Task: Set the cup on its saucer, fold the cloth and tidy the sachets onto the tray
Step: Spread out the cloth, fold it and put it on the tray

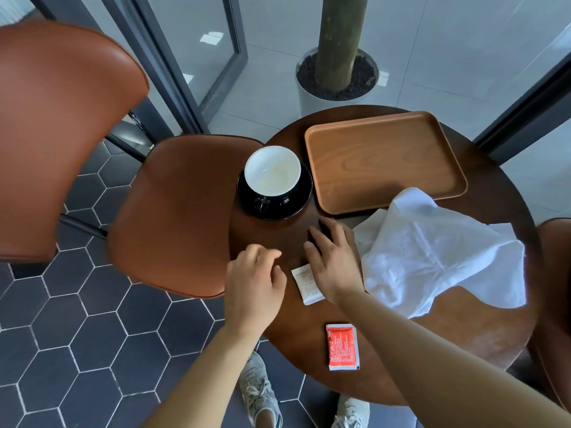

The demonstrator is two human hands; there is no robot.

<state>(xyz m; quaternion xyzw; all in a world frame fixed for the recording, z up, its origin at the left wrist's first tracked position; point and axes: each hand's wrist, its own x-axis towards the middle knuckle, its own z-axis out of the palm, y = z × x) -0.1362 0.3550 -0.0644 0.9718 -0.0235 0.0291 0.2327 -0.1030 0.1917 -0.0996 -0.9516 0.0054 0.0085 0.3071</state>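
Observation:
A black cup (272, 180) with a white inside stands on its black saucer (304, 193) at the table's far left. An empty wooden tray (383, 162) lies just right of it. A crumpled white cloth (438, 251) is spread on the right side, one corner lapping the tray's near edge. My right hand (332, 261) rests flat on the table, fingers apart, partly covering a white sachet (306, 282). My left hand (255, 279) hovers at the table's left edge, fingers loosely curled, holding nothing. A red sachet (342, 346) lies near the front edge.
The round dark wooden table (463, 332) has a brown leather chair (173, 211) close on its left and another chair back (61, 128) further left. A potted tree trunk (338, 72) stands behind. My shoes (259, 393) show on the hexagon-tiled floor.

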